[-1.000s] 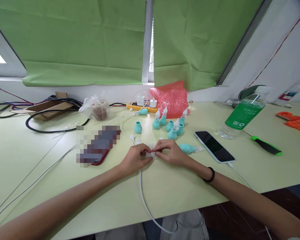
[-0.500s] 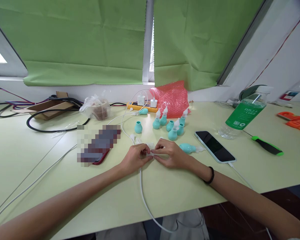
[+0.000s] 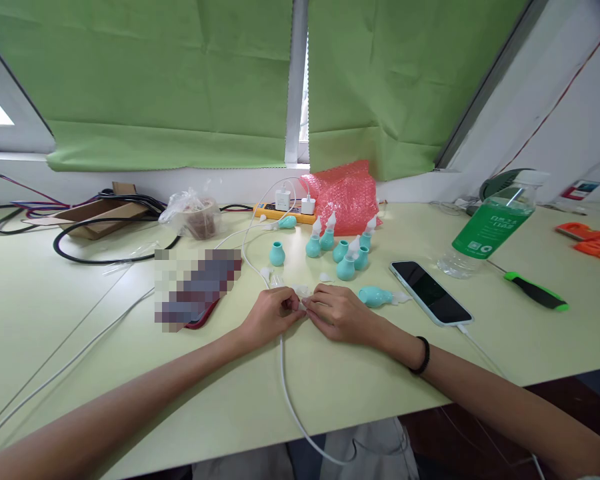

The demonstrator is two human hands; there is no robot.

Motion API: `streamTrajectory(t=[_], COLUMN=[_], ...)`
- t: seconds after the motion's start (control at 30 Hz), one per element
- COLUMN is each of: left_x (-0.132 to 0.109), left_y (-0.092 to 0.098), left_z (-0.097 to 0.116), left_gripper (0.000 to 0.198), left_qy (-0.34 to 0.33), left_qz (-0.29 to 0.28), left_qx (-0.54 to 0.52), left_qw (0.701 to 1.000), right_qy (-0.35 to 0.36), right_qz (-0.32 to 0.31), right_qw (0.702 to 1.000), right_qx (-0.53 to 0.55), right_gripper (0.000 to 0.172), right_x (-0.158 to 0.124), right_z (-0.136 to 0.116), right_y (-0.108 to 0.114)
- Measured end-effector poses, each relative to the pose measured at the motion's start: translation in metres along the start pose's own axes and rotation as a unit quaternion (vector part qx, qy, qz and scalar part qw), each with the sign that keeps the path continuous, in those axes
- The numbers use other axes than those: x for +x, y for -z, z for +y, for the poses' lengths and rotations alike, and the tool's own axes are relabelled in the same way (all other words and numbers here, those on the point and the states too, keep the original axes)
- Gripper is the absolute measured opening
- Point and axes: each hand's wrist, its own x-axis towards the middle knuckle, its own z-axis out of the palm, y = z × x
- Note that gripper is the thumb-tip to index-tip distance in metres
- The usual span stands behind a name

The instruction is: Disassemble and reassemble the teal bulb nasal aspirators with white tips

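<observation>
My left hand [image 3: 271,315] and my right hand [image 3: 341,313] meet fingertip to fingertip over the table. Both are pinched on a small whitish piece, mostly hidden by the fingers. Just behind them lie clear plastic pieces [image 3: 301,291] and a small clear piece [image 3: 325,277]. A teal bulb with a clear tip [image 3: 375,296] lies on its side by my right hand. Farther back, several teal bulbs stand upright, some with clear tips, such as the front one [image 3: 346,268]. One open teal bulb [image 3: 277,254] stands apart to the left.
A phone [image 3: 431,293], a water bottle [image 3: 490,230] and a screwdriver [image 3: 536,291] lie or stand to the right. A red-cased phone [image 3: 205,312] is at left. White cable [image 3: 286,387] runs beneath my left hand. Behind are pink bubble wrap [image 3: 345,200] and a power strip [image 3: 265,211].
The fingers of my right hand have drawn closer together against my left fingertips. The small clear piece behind my right hand now shows more fully.
</observation>
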Motion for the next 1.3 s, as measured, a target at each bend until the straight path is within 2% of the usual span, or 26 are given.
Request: streamTrajectory(t=[0.17,0.4,0.57,0.67,0.8,1.03,1.17,1.3], left_x=[-0.0003,-0.001,-0.0005,-0.0003,-0.0007,-0.0012,-0.0019,-0.0046], left_y=[0.0001,0.0005,0.0017,0.002,0.0019,0.0014,-0.0006,-0.0026], left_z=[0.0001,-0.0013,-0.001,-0.0001,0.0009,-0.0005,-0.0024,-0.0039], left_gripper=[0.014,0.012,0.005,0.01,0.014,0.016,0.016,0.016], left_qy=[-0.004,0.01,0.021,0.029,0.034,0.006,-0.019,-0.071], left_qz=[-0.005,-0.006,-0.008,-0.014,-0.014,-0.004,0.001,0.014], left_qx=[-0.002,0.0,-0.008,-0.011,-0.006,0.02,0.036,0.068], left_qw=[1.0,1.0,1.0,0.999,0.999,1.0,0.999,0.995], right_qy=[-0.041,-0.041,-0.095,-0.129,-0.128,-0.134,-0.146,-0.158], right_qz=[-0.004,-0.006,0.02,0.032,0.033,0.031,0.027,0.016], right_qw=[0.998,0.998,0.987,0.98,0.978,0.975,0.974,0.971], right_qx=[0.054,0.044,0.128,0.15,0.163,0.172,0.172,0.178], right_gripper=[0.014,0.015,0.021,0.027,0.015,0.009,0.014,0.02], right_x=[0.001,0.0004,-0.0009,-0.0011,-0.0011,-0.0001,0.0001,0.0003], right_z=[-0.003,-0.0057,-0.0004,0.0019,0.002,0.0022,0.0023,0.0027], right_y=[0.0022,-0.0002,-0.0056,-0.0061,-0.0046,-0.0048,-0.0047,-0.0035])
